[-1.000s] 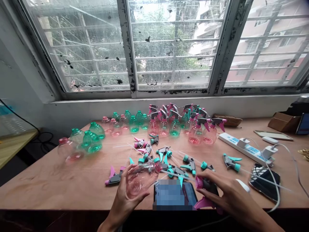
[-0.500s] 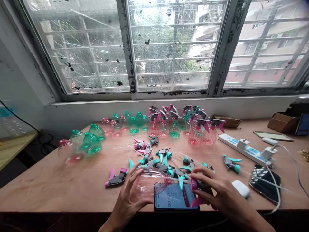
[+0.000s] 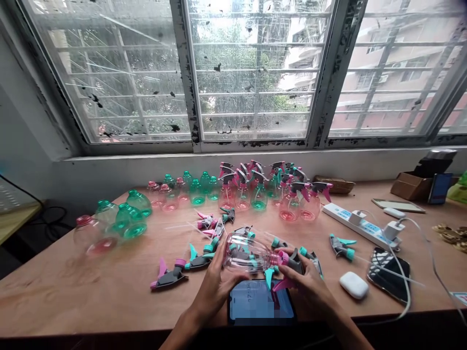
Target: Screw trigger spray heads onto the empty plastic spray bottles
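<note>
Spray head [image 3: 294, 263] moved up to pink bottle [image 3: 245, 253] — left hand [image 3: 218, 286] clamped on bottle, right hand [image 3: 312, 284] on head.

The left hand [image 3: 218, 286] cups a clear pink bottle [image 3: 246, 255] tipped sideways; the right hand [image 3: 313, 281] holds a pink-and-grey trigger sprayer [image 3: 294, 263] at the bottle's mouth — a smartphone [image 3: 251, 304] lies below. Loose trigger sprayers [image 3: 170, 278] litter the table [image 3: 98, 296]; toward the window [image 3: 251, 87] stand open bottles [image 3: 131, 228] and sprayer-topped bottles [image 3: 259, 199].

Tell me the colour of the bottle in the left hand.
Translucent pink bottle, seen in the head view.
</note>
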### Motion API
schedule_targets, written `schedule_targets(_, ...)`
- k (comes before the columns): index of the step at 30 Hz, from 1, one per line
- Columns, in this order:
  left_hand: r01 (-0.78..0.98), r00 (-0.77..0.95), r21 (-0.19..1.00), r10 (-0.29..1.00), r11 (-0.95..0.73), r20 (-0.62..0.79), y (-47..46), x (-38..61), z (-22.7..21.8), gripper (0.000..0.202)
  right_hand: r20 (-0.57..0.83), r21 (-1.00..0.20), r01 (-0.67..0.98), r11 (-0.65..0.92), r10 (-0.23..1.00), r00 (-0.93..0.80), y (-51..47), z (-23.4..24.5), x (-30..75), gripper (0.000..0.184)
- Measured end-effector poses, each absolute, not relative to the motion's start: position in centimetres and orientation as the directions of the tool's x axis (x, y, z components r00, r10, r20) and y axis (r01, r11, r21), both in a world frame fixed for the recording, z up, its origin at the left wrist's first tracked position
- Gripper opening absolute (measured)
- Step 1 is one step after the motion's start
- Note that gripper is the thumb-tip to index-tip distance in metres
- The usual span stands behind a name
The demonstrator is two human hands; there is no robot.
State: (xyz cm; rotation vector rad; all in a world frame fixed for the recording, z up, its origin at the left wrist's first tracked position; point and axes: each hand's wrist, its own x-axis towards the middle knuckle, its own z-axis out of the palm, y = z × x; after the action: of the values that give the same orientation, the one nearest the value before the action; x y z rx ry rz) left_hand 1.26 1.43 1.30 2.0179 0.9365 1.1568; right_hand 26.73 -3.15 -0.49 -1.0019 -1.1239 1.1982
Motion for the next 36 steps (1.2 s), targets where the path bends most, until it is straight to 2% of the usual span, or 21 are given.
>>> schedule_targets(5,0.309,0.354,0.721,0.779,-0.62,0.518,1.1,0.8,0.2,0.082,0.14,-0.984,-0.099,0.148,0.987,0.083,-3.2,-2.0,26.7,0.04)
schedule_targets(10,0.39,0.377,0.674,0.776,-0.628,0.505,0.9,0.5,-0.1,0.086,0.193,-0.978,-0.059,0.202,0.972,0.132,-3.6,-2.3,26.7,0.04)
schedule_targets(16,0.432,0.396,0.643,0.774,-0.632,0.495,1.1,0.4,-0.6,0.082,0.209,-0.977,0.022,0.21,0.95,0.23,-4.2,-1.8,26.0,0.036)
schedule_targets(27,0.457,0.453,0.634,0.777,-0.624,0.438,1.3,-0.1,-0.7,0.082,0.269,-0.962,-0.003,0.273,0.95,0.159,-4.0,-1.8,26.3,0.032)
schedule_targets(31,0.483,0.426,0.624,0.788,-0.614,0.446,1.3,-0.2,-0.7,0.071,0.25,-0.968,0.017,0.25,0.963,0.101,-4.2,-1.7,26.3,0.032)
schedule_targets(36,0.466,0.415,0.62,0.775,-0.631,0.476,1.2,0.0,-0.6,0.07,0.21,-0.977,-0.006,0.211,0.975,0.078,-4.3,-1.5,26.2,0.034)
